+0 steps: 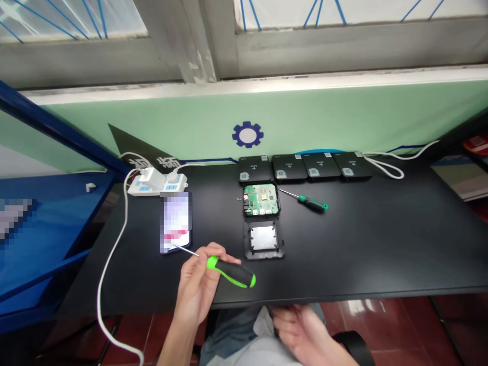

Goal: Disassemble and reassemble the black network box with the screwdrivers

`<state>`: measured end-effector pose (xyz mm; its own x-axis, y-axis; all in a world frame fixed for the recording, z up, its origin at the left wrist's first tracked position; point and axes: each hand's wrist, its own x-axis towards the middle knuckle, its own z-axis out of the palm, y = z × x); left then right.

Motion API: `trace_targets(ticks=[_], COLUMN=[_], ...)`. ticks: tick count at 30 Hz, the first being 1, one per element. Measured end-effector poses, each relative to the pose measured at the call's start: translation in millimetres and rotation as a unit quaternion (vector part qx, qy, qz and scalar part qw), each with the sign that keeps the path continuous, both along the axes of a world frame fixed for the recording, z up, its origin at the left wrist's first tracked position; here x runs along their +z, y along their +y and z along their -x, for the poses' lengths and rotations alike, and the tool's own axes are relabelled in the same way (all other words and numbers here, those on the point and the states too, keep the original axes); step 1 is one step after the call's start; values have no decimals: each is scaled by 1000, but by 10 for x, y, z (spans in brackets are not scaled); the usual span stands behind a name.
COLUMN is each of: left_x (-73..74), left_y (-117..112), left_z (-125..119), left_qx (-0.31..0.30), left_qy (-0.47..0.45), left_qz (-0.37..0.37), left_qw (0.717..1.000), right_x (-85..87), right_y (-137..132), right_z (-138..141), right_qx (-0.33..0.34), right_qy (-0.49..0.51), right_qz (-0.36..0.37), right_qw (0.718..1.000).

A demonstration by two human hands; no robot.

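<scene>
My left hand [202,274] grips a screwdriver [232,272] with a black and bright green handle, its shaft pointing left. The tip appears over the lower part of a phone [176,221] with a lit screen; contact cannot be made out. Low over my lap, my right hand [295,325] has curled fingers, and what they may hold is hidden. An opened black box shows a green circuit board [261,199] inside. In front of it lies a black cover [264,240] with a silver metal plate. A second screwdriver [313,203], black and dark green, rests right of the board.
Several closed black boxes [288,168] stand in a row along the green wall panel. At the back left sits a white power strip [158,183] with plugs; its white cable [104,269] hangs over the left edge. Tiny screws [239,199] lie beside the board.
</scene>
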<state>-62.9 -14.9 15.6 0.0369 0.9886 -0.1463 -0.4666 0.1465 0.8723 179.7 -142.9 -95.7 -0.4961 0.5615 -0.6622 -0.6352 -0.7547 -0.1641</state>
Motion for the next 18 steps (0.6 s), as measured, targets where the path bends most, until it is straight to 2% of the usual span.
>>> trace_targets(ticks=[2,5,6,8,10,13,15,18], left_x=[27,102,136,207,265,299,285,229], left_y=[-26,-53,-59,-72,-90,-113,-95,23], left_z=[-50,-200,-268,-412,-543,-646,-630,-514], left_qx=[-67,-181,-217,-270,-276,-247,-219,-150], left_qy=[14,45,65,109,136,147,177,272], left_qz=[-8,-30,-43,-67,-83,-85,-116,-190], left_qw=[998,982,973,954,948,954,952,931], right_x=[292,702,804,947,1030,1105,1140,1160], right_y=[-91,-99,-65,35,144,263,314,414], right_z=[-208,-411,-437,-426,-355,-218,-174,-269], right_qx=[56,99,112,98,84,76,45,-27], right_qy=[-20,-75,-139,-243,-316,-402,-469,-549], right_qz=[-26,-96,-164,-254,-308,-345,-352,-346], right_qw=[998,988,970,931,893,845,808,761])
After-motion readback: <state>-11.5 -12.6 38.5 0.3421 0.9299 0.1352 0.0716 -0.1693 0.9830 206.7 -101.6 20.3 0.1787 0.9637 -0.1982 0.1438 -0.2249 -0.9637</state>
